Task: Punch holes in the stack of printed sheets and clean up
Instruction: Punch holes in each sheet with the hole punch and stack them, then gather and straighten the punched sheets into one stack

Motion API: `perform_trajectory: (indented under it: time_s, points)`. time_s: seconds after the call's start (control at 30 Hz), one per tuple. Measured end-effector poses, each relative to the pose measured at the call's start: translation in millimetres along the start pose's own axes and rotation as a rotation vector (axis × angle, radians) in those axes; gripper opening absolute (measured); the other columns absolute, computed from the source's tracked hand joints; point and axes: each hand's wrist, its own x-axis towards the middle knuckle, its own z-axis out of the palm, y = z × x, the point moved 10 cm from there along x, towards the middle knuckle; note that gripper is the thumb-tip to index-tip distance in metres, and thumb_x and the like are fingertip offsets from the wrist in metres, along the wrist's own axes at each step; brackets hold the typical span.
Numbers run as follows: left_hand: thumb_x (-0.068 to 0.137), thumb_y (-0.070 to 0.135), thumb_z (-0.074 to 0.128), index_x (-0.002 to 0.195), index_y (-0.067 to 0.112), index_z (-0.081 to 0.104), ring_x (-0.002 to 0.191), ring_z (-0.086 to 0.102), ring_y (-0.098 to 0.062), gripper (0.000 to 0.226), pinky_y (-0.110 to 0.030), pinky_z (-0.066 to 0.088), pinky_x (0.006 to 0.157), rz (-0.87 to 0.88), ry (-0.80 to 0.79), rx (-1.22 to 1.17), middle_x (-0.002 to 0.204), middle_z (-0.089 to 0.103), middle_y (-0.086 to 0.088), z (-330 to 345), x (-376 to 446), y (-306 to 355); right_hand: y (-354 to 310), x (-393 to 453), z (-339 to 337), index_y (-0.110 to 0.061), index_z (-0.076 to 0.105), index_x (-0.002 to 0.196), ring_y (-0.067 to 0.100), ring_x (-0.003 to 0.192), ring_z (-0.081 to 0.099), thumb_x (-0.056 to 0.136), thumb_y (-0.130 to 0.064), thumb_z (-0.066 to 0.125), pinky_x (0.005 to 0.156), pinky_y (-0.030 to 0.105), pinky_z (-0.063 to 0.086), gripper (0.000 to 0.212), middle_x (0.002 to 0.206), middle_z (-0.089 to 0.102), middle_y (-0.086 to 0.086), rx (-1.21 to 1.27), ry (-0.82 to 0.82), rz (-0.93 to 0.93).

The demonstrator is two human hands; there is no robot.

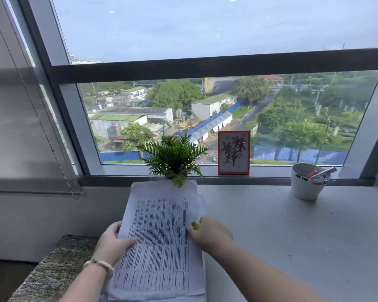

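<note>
— Left hand [112, 241], at about seven o'clock in the view: what is it doing?
— It grips the left edge of the stack of white printed sheets [159, 243], thumb pressed on top, fingers curled under. A pale bead bracelet [99, 264] circles that wrist.
— And the right hand [211, 234]?
— It sits at the stack's right edge, near five o'clock, fingers folded together against the paper; a small yellow-green object [195, 225] shows at the fingertips, though what it is I cannot tell.
— Where does the stack lie?
— At six o'clock on the pale grey desk [292, 236], running away from the person, the sheets slightly fanned at the far end.
— What is left of it?
— A speckled woven grey mat [59, 269] at eight o'clock, below the desk edge.
— Further out?
— Touching the stack's far end at twelve o'clock, a small green fern-like plant [174, 158]. Just beside it at one o'clock, an orange-framed flower drawing [234, 152] stands upright on the sill. At two o'clock a white cup holding pens [307, 184] stands on the desk, well apart from the stack.
</note>
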Motion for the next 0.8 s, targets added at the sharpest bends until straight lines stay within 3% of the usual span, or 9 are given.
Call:
perform_trajectory:
  time_s: [0.13, 0.27, 0.43, 0.6, 0.7, 0.8]
  points:
    - [0.073, 0.007, 0.07, 0.116, 0.02, 0.058, 0.074, 0.064, -0.017, 0.045, -0.027, 0.045, 0.061, -0.032, 0.032, 0.28, 0.087, 0.067, 0.001, 13.9, 13.2, -8.7, -0.7, 15.8, 16.0, -0.014, 0.052, 0.125, 0.028, 0.117, 0.055, 0.093, -0.052, 0.044, 0.082, 0.033, 0.044, 0.05, 0.128, 0.053, 0.006, -0.222, -0.043, 0.002]
    - [0.076, 0.013, 0.063, 0.1, 0.029, 0.055, 0.074, 0.064, -0.016, 0.03, -0.027, 0.046, 0.063, -0.027, 0.006, 0.398, 0.085, 0.067, 0.003, 22.3, 17.0, -7.5, 13.3, 35.1, 13.0, -0.012, 0.054, 0.123, 0.029, 0.114, 0.053, 0.094, -0.051, 0.035, 0.084, 0.034, 0.046, 0.052, 0.126, 0.052, 0.01, -0.199, -0.07, 0.056]
    - [0.078, 0.017, 0.06, 0.119, 0.033, 0.054, 0.076, 0.06, -0.016, 0.044, -0.025, 0.04, 0.058, 0.014, -0.025, 0.441, 0.089, 0.065, 0.003, 25.5, 16.4, -8.3, 60.6, 84.2, -33.8, -0.009, 0.04, 0.14, 0.036, 0.122, 0.045, 0.093, -0.041, 0.037, 0.099, 0.041, 0.042, 0.057, 0.132, 0.04, 0.019, -0.074, 0.027, 0.239]
    - [0.078, 0.021, 0.057, 0.136, 0.046, 0.038, 0.077, 0.061, -0.011, 0.066, -0.024, 0.042, 0.06, 0.013, -0.047, 0.418, 0.094, 0.066, 0.007, 26.6, 16.9, -10.9, 83.1, 138.5, -31.3, -0.009, 0.032, 0.139, 0.036, 0.121, 0.045, 0.091, -0.044, 0.045, 0.093, 0.041, 0.043, 0.061, 0.137, 0.044, 0.019, -0.184, 0.021, 0.239]
    - [0.079, 0.022, 0.058, 0.14, 0.044, 0.034, 0.079, 0.06, -0.009, 0.07, -0.024, 0.044, 0.063, 0.014, -0.032, 0.373, 0.097, 0.064, 0.007, 26.9, 19.3, -12.4, 79.0, 136.9, -24.7, -0.014, 0.034, 0.135, 0.032, 0.126, 0.043, 0.092, -0.049, 0.05, 0.099, 0.038, 0.04, 0.058, 0.138, 0.045, 0.017, -0.268, -0.003, 0.229]
    - [0.079, 0.031, 0.059, 0.144, 0.047, 0.025, 0.081, 0.058, -0.014, 0.074, -0.027, 0.046, 0.069, 0.025, 0.004, 0.435, 0.098, 0.054, 0.002, 26.6, 21.7, -16.8, 61.1, 117.3, -26.7, -0.018, 0.039, 0.137, 0.029, 0.134, 0.031, 0.093, -0.053, 0.042, 0.106, 0.041, 0.029, 0.056, 0.147, 0.034, 0.012, -0.42, 0.117, 0.133]
